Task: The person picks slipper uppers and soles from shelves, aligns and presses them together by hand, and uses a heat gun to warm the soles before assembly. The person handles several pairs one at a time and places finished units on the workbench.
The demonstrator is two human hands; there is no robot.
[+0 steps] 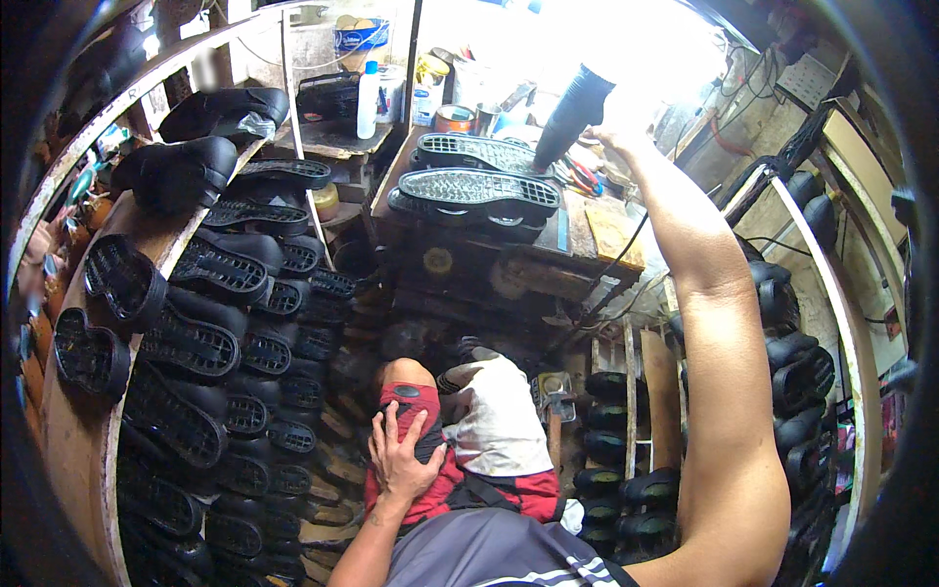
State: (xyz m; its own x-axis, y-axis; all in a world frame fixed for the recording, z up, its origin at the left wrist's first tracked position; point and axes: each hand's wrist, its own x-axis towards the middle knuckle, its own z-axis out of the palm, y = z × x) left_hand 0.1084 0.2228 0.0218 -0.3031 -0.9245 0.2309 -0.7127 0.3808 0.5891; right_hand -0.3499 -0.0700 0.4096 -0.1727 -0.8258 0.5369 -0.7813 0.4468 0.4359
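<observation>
My left hand (403,458) rests with its fingers spread on my thigh, over the red and black shorts (430,499), and holds nothing. Stretched out to the far right, my right hand (604,139) grips a long black shoe-shaped piece (575,112). The piece tilts, its narrower end pointing down toward the bench, and bright backlight blurs its details. Just left of it, black shoe soles lie with their gridded hollow sides up on the wooden bench: a near sole (479,188) and a far sole (469,152). My right fingers are partly hidden behind the piece.
A rack (98,460) of black soles and shoes rises at my left; another rack (851,342) curves along my right. On the bench stand an orange-rimmed can (454,119) and pliers-like tools (587,179). Behind are a white bottle (368,103) and a blue-banded tub (361,37).
</observation>
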